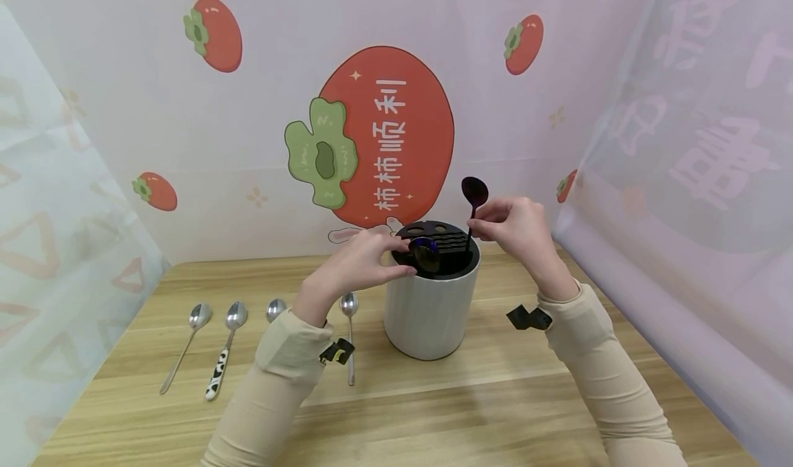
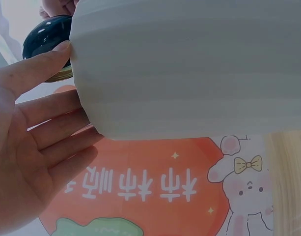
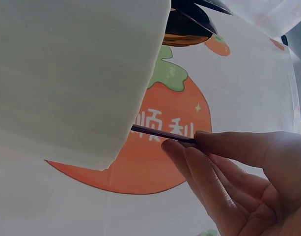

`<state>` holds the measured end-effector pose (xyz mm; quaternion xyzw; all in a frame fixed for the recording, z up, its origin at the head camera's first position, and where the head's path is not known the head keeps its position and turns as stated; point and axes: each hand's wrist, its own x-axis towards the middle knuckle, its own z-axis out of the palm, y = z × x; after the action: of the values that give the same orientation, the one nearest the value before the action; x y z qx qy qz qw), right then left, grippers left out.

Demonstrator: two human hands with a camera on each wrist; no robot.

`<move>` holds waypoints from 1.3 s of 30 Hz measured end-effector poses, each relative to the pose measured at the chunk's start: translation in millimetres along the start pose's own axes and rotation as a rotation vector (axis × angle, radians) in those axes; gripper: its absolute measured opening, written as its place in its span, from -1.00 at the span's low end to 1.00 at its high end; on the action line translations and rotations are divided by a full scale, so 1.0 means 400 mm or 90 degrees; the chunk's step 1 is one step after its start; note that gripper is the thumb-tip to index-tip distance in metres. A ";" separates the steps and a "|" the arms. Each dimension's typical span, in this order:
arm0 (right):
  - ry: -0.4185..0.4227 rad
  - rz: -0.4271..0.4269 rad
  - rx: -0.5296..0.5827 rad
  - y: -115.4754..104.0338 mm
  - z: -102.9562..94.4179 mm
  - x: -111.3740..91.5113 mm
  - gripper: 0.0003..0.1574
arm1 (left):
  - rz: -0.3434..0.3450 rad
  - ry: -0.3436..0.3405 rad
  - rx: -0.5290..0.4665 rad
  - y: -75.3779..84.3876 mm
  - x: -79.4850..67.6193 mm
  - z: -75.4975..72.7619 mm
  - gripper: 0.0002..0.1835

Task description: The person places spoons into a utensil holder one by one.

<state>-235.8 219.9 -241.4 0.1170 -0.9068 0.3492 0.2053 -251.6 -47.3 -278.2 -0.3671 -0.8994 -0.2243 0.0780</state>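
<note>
A white round utensil holder [image 1: 429,319] with a black slotted top [image 1: 441,238] stands upright on the table. My right hand [image 1: 517,229] pinches the thin handle of a dark purple spoon [image 1: 475,191] between thumb and fingers. Its bowl points up, and the lower handle goes down into the holder. At the holder's left side, my left hand [image 1: 365,264] has its fingers extended against the rim. Its thumb lies by a shiny dark spoon [image 1: 425,255] whose bowl sticks out of the top; the left wrist view shows the thumb tip touching the bowl or rim, cannot tell which.
Several steel spoons lie left of the holder: a plain one [image 1: 199,317], one with a black-and-white handle [image 1: 217,372], a partly hidden one [image 1: 275,308] and one beside the holder [image 1: 350,306]. A printed persimmon cloth [image 1: 266,116] hangs behind the wooden table [image 1: 471,419].
</note>
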 end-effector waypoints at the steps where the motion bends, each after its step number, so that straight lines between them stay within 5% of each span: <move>1: -0.002 -0.001 -0.006 0.001 0.001 0.000 -0.83 | 0.001 0.000 0.000 0.000 0.000 0.000 -0.57; 29: -0.090 0.009 -0.046 0.017 0.006 -0.007 -0.90 | 0.012 0.007 -0.001 -0.006 0.002 0.002 -0.57; 39: -0.120 0.000 -0.085 0.014 -0.037 -0.028 -0.85 | 0.006 0.002 -0.001 -0.004 -0.001 0.001 -0.55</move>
<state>-223.6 235.1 -239.8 0.1350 -0.9434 0.2752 0.1265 -252.3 -48.2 -279.2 -0.3709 -0.8974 -0.2250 0.0801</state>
